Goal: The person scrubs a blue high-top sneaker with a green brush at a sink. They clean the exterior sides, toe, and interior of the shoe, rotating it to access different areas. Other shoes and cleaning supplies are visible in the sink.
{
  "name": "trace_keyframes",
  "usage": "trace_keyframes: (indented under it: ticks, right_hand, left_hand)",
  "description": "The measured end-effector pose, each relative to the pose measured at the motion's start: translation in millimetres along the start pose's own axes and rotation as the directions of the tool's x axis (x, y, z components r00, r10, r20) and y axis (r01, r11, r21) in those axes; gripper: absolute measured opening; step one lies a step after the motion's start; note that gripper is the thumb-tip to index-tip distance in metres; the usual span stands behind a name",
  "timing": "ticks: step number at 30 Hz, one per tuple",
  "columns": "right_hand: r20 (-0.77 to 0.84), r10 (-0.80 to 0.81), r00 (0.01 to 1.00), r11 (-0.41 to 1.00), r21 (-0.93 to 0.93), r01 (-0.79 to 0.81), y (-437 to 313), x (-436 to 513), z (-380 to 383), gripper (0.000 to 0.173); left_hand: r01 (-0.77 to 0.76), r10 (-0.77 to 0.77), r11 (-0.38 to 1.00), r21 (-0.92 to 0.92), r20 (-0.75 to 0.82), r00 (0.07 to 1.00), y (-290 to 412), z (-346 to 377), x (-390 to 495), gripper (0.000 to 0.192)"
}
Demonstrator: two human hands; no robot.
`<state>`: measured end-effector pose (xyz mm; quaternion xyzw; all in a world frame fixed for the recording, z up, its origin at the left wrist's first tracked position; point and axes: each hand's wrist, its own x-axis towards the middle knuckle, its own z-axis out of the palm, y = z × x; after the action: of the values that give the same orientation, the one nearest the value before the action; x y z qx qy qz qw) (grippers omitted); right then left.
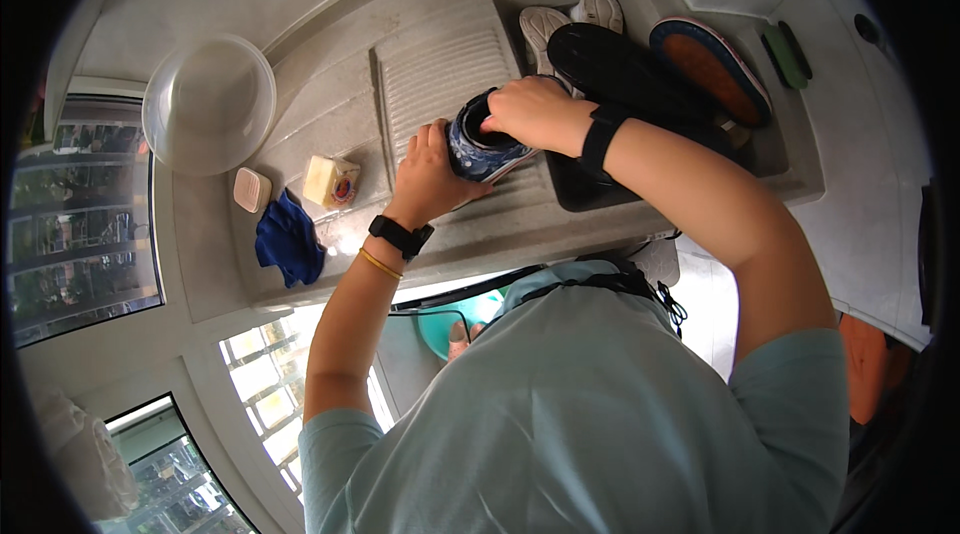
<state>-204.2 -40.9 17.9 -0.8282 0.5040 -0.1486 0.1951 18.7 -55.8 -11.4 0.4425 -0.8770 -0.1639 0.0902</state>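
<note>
A blue patterned shoe (pixel 484 155) with a dark lining rests on the ribbed washboard (pixel 442 69) of a stone laundry sink. My left hand (pixel 433 178) grips its heel end, with the thumb low along the near side. Over the tongue side of the opening, my right hand (pixel 536 112) is curled, fingertips reaching into the dark collar. What those fingertips pinch inside is hidden. The shoe's toe end is largely covered by my right hand and wrist.
The sink basin (pixel 776 151) holds white shoes (pixel 541 28), a black shoe (pixel 600 58) and an item with an orange-brown face (pixel 701 69). A green brush (pixel 784 58) lies right. Leftward are a soap block (pixel 321 180), pink box (pixel 252 190), blue cloth (pixel 289 241) and clear plastic tub (pixel 210 103).
</note>
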Motion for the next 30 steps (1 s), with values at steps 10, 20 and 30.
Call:
trace_keyframes:
  ticks: [10,20,30]
  right_hand:
    - [-0.015,0.1,0.995,0.992,-0.077,-0.101,7.8,-7.5,0.6,0.044]
    - [-0.039,0.246,0.969,0.953,-0.171,-0.249,21.0,-33.3,-14.9,0.049]
    - [-0.091,0.472,0.877,0.864,-0.152,-0.48,42.2,-57.9,-38.6,0.053]
  left_hand:
    - [0.037,-0.038,0.999,0.025,0.025,0.999,1.5,2.1,0.0,0.096]
    - [0.041,-0.045,0.995,0.089,0.037,0.998,5.1,1.9,-0.6,0.095]
    - [0.036,-0.021,0.988,0.149,-0.101,0.995,15.1,5.6,-13.5,0.098]
